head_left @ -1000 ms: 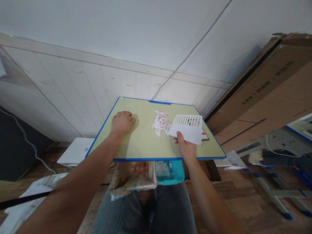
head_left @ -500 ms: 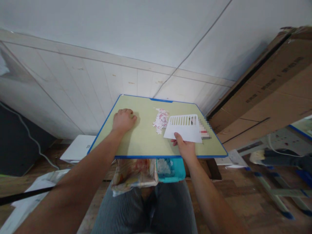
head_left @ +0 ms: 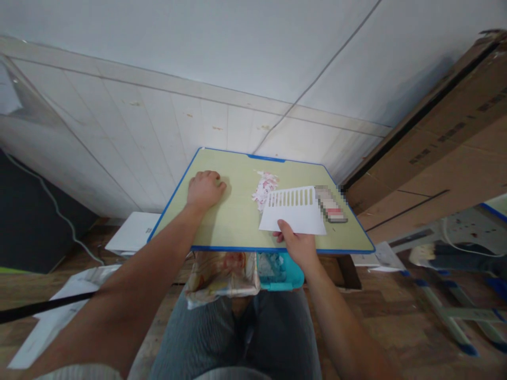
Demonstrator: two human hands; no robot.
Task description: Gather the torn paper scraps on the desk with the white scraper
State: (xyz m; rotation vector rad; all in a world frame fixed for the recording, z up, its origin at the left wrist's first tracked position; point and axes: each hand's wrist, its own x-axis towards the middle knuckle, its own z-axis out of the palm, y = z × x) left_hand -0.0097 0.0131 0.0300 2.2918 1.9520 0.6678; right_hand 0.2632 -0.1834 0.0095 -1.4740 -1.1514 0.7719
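On the pale green tabletop (head_left: 233, 221) with a blue edge, my left hand (head_left: 205, 189) rests palm down toward the left side, fingers slightly bent and thumb apart, with nothing seen in it. My right hand (head_left: 298, 244) grips the lower edge of a white slotted card (head_left: 292, 217), thumb on top and the other fingers mostly beneath. A row of narrow slots runs along the card's far side. Just beyond its left corner lies a heap of pinkish-white paper scraps (head_left: 264, 189), which the card partly covers. A blurred-out phone-like object (head_left: 331, 206) is on the tabletop right of the card.
Below the table's near edge are a patterned bag (head_left: 222, 277) and a turquoise bin (head_left: 293, 272) with pale bits inside. Large cardboard boxes (head_left: 439, 163) stand close on the right. A panelled wall (head_left: 206, 116) is behind the table. White packets (head_left: 132, 232) lie at the left.
The slotted card in my right hand has shifted left and lies flatter, uncovering more of the blurred object. My left hand stays in place on the tabletop. The view has tilted slightly.
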